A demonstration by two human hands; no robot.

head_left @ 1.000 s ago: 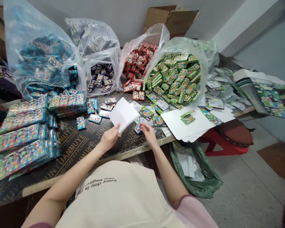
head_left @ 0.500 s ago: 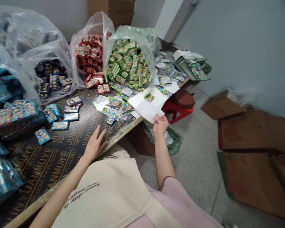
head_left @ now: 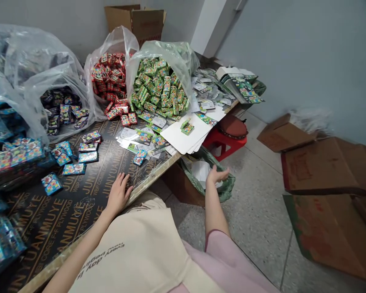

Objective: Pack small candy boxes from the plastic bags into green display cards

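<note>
My left hand (head_left: pixel 118 194) lies on the dark plywood table (head_left: pixel 106 179) near its front edge, fingers resting flat with nothing in them. Past the table edge, my right hand (head_left: pixel 216 176) is over a box lined with a green plastic bag (head_left: pixel 227 192), its fingers stretched out and holding nothing visible. Inside that liner, just left of the hand, is a white card (head_left: pixel 199 171). White sheets (head_left: pixel 179 138) lie stacked on the table, with a small green packet (head_left: pixel 187 127) on top. A small blue packet (head_left: pixel 139 157) lies nearer my left hand.
Clear plastic bags hold many green packets (head_left: pixel 158 87), red packets (head_left: pixel 108 75) and dark purple packets (head_left: pixel 65 112). Loose blue packets (head_left: pixel 51 183) lie at the left. A red stool (head_left: pixel 228 142) stands beyond the table edge. Cardboard boxes (head_left: pixel 317 167) lie on the floor at right.
My right hand has moved down and right from the sheets, letting go of the white card, which now appears in the lined box. My left hand stays on the table, its fingers closer together.
</note>
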